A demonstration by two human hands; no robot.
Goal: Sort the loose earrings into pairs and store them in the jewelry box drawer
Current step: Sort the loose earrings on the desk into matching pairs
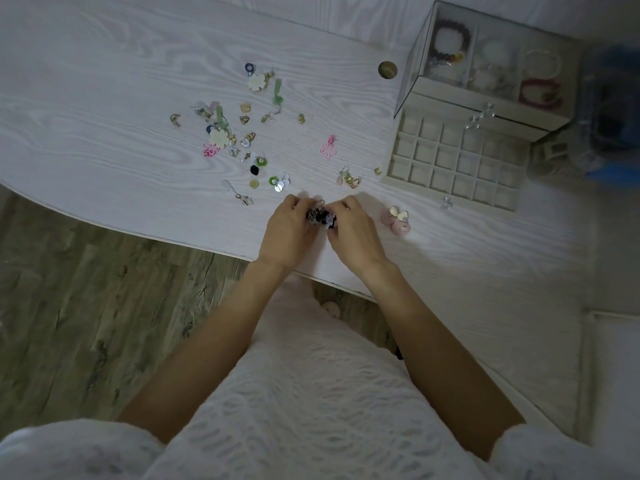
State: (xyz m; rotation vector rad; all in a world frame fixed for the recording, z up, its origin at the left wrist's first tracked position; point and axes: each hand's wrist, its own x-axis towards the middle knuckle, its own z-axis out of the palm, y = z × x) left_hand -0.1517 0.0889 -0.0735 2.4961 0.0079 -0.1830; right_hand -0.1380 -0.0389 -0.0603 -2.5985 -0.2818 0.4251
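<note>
My left hand [285, 233] and my right hand [353, 230] meet near the table's front edge, both pinching dark speckled earrings [320, 216] held between the fingertips. Several loose earrings [239, 140] lie scattered on the white table further back. A pink flower earring [329, 148] lies apart from them, and a gold and pink one [349, 178] lies just beyond my right hand. A pink disc pair with heart pieces [398, 220] rests right of my right hand. The jewelry box's drawer [453, 164] stands pulled out, its small compartments bare.
The glass-topped jewelry box [491, 64] holds bracelets at the back right. A round brass cable cap [387, 69] sits in the white table [104, 116]. A blurred blue object [613, 112] lies beyond the box. Wooden floor shows at the left.
</note>
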